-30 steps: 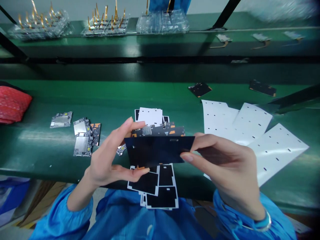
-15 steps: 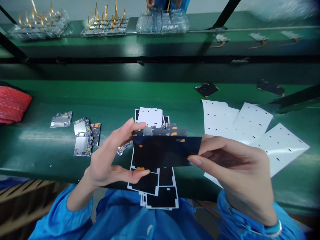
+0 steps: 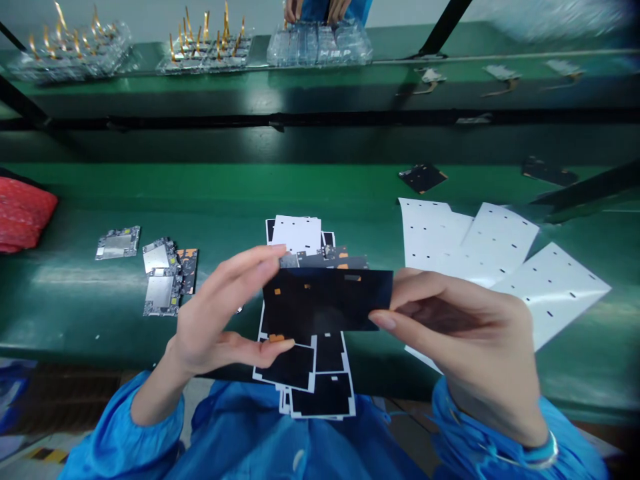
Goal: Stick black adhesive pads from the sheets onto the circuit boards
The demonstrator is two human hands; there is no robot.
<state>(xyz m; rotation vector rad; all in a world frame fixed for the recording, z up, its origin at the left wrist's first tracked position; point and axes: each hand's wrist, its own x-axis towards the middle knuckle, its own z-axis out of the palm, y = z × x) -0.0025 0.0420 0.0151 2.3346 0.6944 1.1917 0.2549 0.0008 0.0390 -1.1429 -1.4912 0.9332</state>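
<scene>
My left hand (image 3: 225, 313) pinches a circuit board (image 3: 325, 257) between thumb and fingers, its top edge showing behind a black film. My right hand (image 3: 460, 333) pinches the right end of that black film sheet (image 3: 325, 300), which lies flat over the board's face. Both are held above the near edge of the green bench (image 3: 250, 193). Under them lies a stack of white-bordered black film sheets (image 3: 320, 380), overhanging the bench edge toward my blue-sleeved lap.
Bare circuit boards (image 3: 160, 273) lie at the left, a red cloth (image 3: 20, 213) at the far left. White backing sheets (image 3: 500, 253) fan out at right. Two dark parts (image 3: 423, 177) sit farther back. Clear trays (image 3: 320, 43) line the rear shelf, where another person's hands (image 3: 310, 10) work.
The black film has shifted slightly right and settled closer onto the board. The other person's hands have come into view at the rear trays. My view has drifted a little.
</scene>
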